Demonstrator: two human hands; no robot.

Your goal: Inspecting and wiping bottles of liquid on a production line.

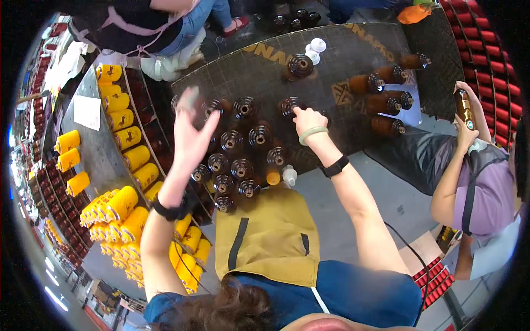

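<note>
Stretching across the scene, a dark table with yellow marks carries many bottles; at the left are rows of yellow cans, and at the far right a rack of red rolls. Many brown bottles stand in a group left of the middle; what is inside them, I cannot tell. Other brown bottles lie at the right side, and two white round pieces are at the far edge. The left hand is blurred, with its fingers spread apart, over the far left bottles; whether it touches one, I cannot tell. The right hand has its fingers bent, with a fingertip at the top of one standing bottle; whether it grips, I cannot tell.
</note>
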